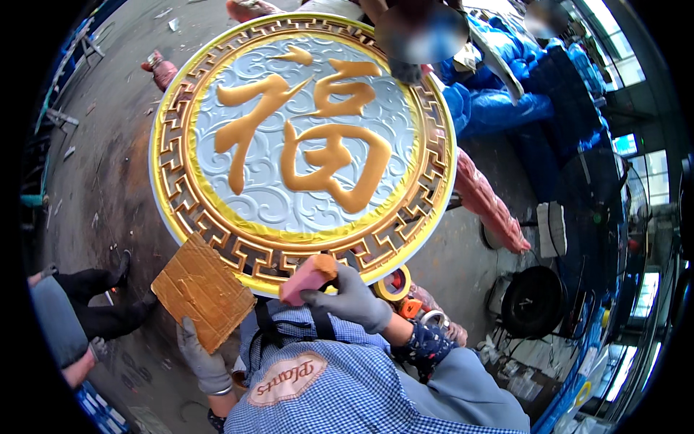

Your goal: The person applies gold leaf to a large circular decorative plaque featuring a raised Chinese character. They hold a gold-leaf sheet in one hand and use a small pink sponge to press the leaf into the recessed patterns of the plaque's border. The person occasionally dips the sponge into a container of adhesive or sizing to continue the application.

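Observation:
My left hand (205, 359), in a grey glove, grips the lower edge of a flat piece of brown cardboard (199, 293) with gold-brown stains. In my gloved right hand (354, 299) is a pink sponge block (303, 283), its upper end coated orange-gold. The sponge is at the near rim of a large round panel (249, 206); whether it touches the panel I cannot tell. This panel has a gold raised character, a pale blue scroll-pattern ground, a gold fretwork border and yellow masking tape round the inner field. The cardboard's upper corner overlaps the panel's near left rim.
Beside my right wrist are a yellow tape roll (394, 283) and an orange tool (410, 309). Pink-wrapped supports (488, 201) extend from under the panel. A person in dark trousers (90, 293) is at left; another is at the far rim. Blue plastic sheeting (499, 108) lies far right.

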Demonstrator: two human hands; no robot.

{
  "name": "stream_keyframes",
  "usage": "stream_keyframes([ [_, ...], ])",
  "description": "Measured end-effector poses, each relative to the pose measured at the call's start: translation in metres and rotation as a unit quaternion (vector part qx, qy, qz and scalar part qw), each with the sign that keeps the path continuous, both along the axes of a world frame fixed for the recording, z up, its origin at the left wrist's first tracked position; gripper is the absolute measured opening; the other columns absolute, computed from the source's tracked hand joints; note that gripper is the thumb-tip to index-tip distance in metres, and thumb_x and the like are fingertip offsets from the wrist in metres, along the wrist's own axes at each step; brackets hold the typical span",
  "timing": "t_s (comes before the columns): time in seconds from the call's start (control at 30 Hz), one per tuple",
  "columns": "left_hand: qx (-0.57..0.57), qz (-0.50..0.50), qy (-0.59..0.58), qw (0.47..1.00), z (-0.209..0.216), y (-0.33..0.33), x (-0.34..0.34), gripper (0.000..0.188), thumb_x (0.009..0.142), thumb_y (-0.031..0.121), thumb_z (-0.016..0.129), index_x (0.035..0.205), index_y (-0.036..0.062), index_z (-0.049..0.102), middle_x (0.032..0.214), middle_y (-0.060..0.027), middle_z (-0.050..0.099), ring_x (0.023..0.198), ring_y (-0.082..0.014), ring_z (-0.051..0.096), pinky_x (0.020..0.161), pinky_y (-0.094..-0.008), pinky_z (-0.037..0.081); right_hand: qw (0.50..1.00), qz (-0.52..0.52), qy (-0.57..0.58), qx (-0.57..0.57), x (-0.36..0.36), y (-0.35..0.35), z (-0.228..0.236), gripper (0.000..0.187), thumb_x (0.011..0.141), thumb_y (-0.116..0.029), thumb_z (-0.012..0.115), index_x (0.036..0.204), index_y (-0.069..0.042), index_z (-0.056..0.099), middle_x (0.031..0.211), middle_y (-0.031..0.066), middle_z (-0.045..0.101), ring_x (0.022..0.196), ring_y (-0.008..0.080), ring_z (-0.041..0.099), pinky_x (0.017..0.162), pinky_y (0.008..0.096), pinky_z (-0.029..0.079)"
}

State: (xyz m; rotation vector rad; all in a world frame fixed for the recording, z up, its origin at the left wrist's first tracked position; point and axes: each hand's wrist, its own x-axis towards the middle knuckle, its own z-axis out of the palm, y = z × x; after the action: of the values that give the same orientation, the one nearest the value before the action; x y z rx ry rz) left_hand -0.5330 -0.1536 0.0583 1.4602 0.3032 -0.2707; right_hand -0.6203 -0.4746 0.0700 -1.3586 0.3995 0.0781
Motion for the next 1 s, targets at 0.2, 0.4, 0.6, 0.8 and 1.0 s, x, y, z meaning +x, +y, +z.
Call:
stream_keyframes([
  [0.2, 0.104, -0.162, -0.128, 0.973, -0.021, 0.005, 0.029, 0.048, 0.115, 0.029, 0.049, 0.155, 0.0035, 0.048, 0.148, -0.0215, 0.056, 0.13, -0.0316, 0.062, 0.108, -0.0402, 0.052, 0.982, -0.174, 0.066, 0.011, -0.056, -0.039, -0.009, 0.057, 0.09, -0.012, 0.083, 0.14, 0.001, 0.058, 0.118, 0.0066, 0.071, 0.104, 0.0136, 0.069, 0.09, 0.0301, 0.058],
  [0.4, 0.129, -0.18, -0.136, 0.966, -0.006, -0.008, 0.052, 0.053, 0.112, 0.034, 0.055, 0.156, 0.0042, 0.049, 0.148, -0.0179, 0.058, 0.132, -0.029, 0.061, 0.109, -0.0401, 0.052, 0.966, -0.25, 0.065, 0.018, -0.098, -0.055, -0.006, 0.055, 0.091, -0.008, 0.081, 0.139, 0.003, 0.057, 0.124, 0.0085, 0.069, 0.11, 0.0162, 0.069, 0.097, 0.0323, 0.057],
  [0.6, 0.146, -0.142, -0.172, 0.964, -0.008, 0.008, 0.054, 0.052, 0.113, 0.031, 0.054, 0.154, -0.0005, 0.049, 0.148, -0.0152, 0.057, 0.132, -0.0243, 0.06, 0.109, -0.0383, 0.052, 0.959, -0.264, 0.09, -0.043, -0.123, -0.08, 0.004, 0.052, 0.09, -0.005, 0.08, 0.137, 0.004, 0.059, 0.125, 0.008, 0.07, 0.114, 0.0168, 0.068, 0.101, 0.0325, 0.054],
  [0.8, 0.005, -0.063, -0.095, 0.993, 0.002, -0.004, 0.057, 0.052, 0.116, 0.032, 0.049, 0.154, -0.0027, 0.049, 0.153, -0.0138, 0.053, 0.135, -0.021, 0.058, 0.109, -0.0387, 0.054, 0.943, -0.316, 0.036, -0.097, -0.131, -0.127, -0.016, 0.045, 0.092, -0.004, 0.079, 0.133, 0.004, 0.06, 0.118, 0.0072, 0.072, 0.104, 0.0155, 0.07, 0.095, 0.0321, 0.057],
  [1.0, 0.013, -0.038, -0.091, 0.995, 0.006, -0.005, 0.052, 0.045, 0.114, 0.024, 0.052, 0.153, 0.0009, 0.052, 0.153, -0.0146, 0.053, 0.135, -0.023, 0.059, 0.109, -0.0391, 0.055, 0.904, -0.324, 0.084, -0.267, -0.135, -0.158, -0.039, 0.042, 0.092, -0.005, 0.078, 0.13, 0.002, 0.063, 0.109, 0.0077, 0.073, 0.097, 0.0143, 0.07, 0.086, 0.0311, 0.057],
])
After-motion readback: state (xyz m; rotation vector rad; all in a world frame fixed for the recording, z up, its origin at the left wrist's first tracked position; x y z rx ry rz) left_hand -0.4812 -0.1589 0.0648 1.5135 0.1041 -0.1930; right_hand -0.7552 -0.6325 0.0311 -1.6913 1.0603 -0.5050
